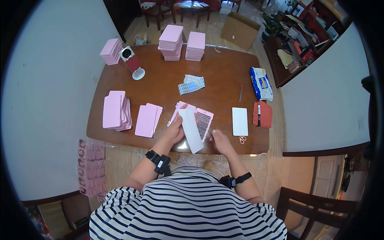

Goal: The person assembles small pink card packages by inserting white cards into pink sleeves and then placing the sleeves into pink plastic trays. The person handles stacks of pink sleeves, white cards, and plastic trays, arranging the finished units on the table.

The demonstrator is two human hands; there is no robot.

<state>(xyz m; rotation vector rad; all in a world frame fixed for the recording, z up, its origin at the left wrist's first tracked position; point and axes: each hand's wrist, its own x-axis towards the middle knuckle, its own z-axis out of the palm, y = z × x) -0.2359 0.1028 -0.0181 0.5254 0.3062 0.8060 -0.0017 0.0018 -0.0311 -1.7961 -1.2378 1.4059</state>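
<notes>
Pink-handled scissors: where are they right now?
In the head view, the scissors are at right on the brown table, at the near edge of the white panel.

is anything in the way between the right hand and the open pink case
Nothing visible is: the right hand is just right of the near end of the open pink case. The white strip, held in the left hand, covers part of the case's left side from view.

Reads as a home, judging by the furnishings: dining-style wooden desk (228, 72) at centre, slatted wooden chair (312, 197) at lower right, potted plant (271, 25) and cluttered wooden cabinet (276, 66) at upper right.
</notes>
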